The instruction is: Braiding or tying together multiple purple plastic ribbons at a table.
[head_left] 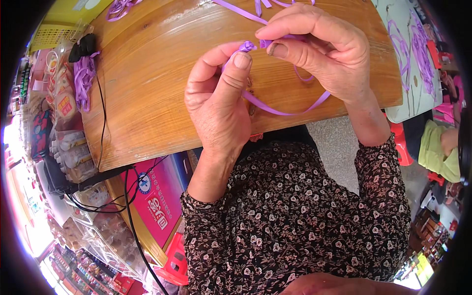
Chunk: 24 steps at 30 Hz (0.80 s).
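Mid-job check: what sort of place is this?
Probably a small shop, with a wooden table serving as workspace where purple ribbon is handled. Clear bags of goods crowd the table's left side, and rows of small items fill the lower left, too small to identify.

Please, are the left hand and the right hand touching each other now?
Apart. In the head view, a strip of the wooden table shows between the left hand's and right hand's fingertips.
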{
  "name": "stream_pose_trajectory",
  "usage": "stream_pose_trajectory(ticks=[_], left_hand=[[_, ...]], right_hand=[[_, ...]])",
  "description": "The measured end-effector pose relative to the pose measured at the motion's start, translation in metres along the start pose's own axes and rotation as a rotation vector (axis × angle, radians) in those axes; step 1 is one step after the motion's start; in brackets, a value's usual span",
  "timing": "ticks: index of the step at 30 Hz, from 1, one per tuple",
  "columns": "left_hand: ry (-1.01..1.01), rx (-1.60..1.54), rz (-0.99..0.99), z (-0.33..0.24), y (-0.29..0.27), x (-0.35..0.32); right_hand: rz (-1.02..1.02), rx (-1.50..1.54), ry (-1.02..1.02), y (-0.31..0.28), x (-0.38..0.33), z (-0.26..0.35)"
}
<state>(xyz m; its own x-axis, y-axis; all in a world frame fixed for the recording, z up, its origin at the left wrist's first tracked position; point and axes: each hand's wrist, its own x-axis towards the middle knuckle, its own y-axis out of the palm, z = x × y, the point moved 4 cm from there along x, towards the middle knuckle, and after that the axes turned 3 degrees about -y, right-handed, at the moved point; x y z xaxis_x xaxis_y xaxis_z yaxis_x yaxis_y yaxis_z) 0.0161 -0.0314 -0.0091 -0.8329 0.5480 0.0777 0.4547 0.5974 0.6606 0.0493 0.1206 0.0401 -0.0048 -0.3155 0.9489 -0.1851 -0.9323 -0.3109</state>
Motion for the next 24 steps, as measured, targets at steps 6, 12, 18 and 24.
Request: stream_pose_trajectory(ticks=[6, 12, 18, 24], left_hand=[[-0.009, -0.016, -0.02, 0.002, -0.003, -0.001], [0.09, 0.133, -0.019, -0.004, 0.001, -0.003], [0.158, 0.296, -0.046, -0.008, 0.0, -0.003], [0.234, 0.424, -0.01, -0.013, 0.0, -0.003]], right_hand=[[-0.073, -0.072, 1.158, 0.002, 0.028, 0.032], [0.027, -0.181, 1.026, -0.001, 0.03, 0.033], [0.073, -0.248, 1.051, 0.002, 0.035, 0.031], [0.111, -0.255, 1.04, 0.002, 0.035, 0.03]])
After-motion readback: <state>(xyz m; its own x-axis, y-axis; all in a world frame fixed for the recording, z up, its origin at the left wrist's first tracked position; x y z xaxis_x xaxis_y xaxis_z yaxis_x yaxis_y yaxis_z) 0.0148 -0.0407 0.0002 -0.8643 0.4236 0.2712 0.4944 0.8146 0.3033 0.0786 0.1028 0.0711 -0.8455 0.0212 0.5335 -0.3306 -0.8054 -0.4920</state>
